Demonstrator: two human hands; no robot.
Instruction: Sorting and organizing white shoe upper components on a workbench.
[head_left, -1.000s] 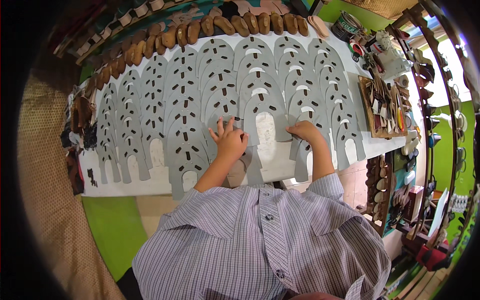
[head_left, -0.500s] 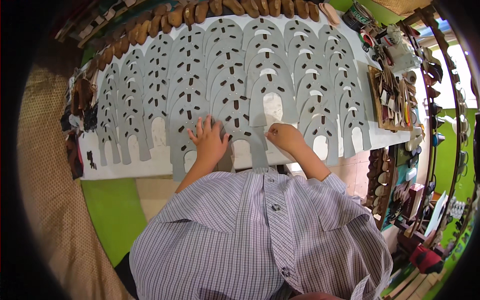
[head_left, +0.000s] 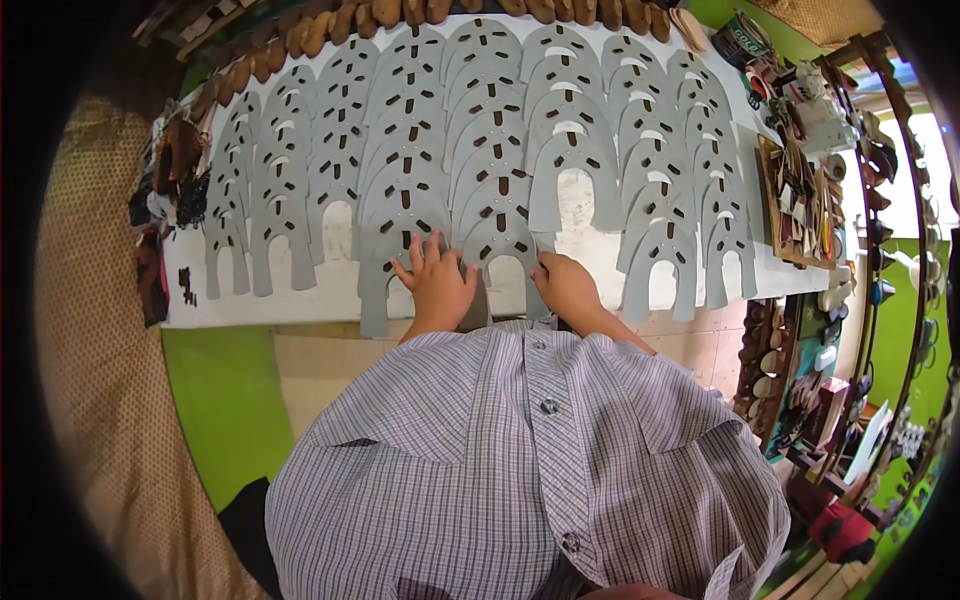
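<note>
My left hand (head_left: 439, 288) lies with its fingers spread on the front grey horseshoe-shaped pieces, over the gap between two columns. My right hand (head_left: 568, 288) is curled, its thumb and index fingertips together at the right leg of a grey horseshoe-shaped piece (head_left: 506, 243), which looks pinched between them. That piece lies at the near end of its column and carries dark brown strips and small pale dots. Its right leg reaches toward the table's near edge. Similar grey pieces (head_left: 574, 152) overlap in several columns across the white table (head_left: 590, 243).
Brown wooden shoe lasts (head_left: 345, 30) line the table's far edge. At the right stand a wooden tray (head_left: 770, 195) of tools and scraps and a tin (head_left: 742, 38). Dark scraps (head_left: 180, 150) lie at the left end. Shoe racks (head_left: 910, 150) rise farther right.
The view has shifted, so the table sits higher and further right. My right hand has moved left and nearer me, onto the piece's leg. My left hand stays spread on the pieces.
</note>
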